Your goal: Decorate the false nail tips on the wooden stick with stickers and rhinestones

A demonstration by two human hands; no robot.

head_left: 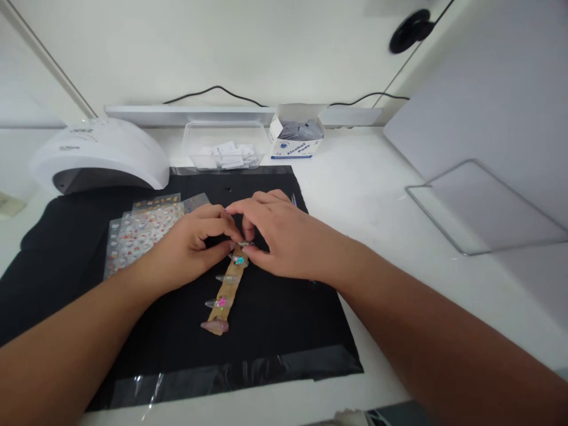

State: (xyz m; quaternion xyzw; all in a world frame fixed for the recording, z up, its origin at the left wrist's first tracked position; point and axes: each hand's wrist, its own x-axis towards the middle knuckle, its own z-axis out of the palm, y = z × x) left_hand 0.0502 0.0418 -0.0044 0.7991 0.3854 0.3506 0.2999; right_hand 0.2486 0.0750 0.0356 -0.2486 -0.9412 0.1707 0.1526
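Observation:
A strip of tan tape lies slanted on a black mat. Across it sit several clear false nails, one with a blue flower and one with a pink flower. The nearest false nail is pinkish. At the strip's far end, my left hand pinches the edge of another false nail between thumb and finger. From the other side, my right hand closes its thumb and curled fingers on the same nail. The fingers hide much of this nail.
Sticker sheets lie left of my hands. Behind stand a white nail lamp, a clear tray of small packets and an alcohol pad box. A bent metal frame is at right. A cable runs along the wall.

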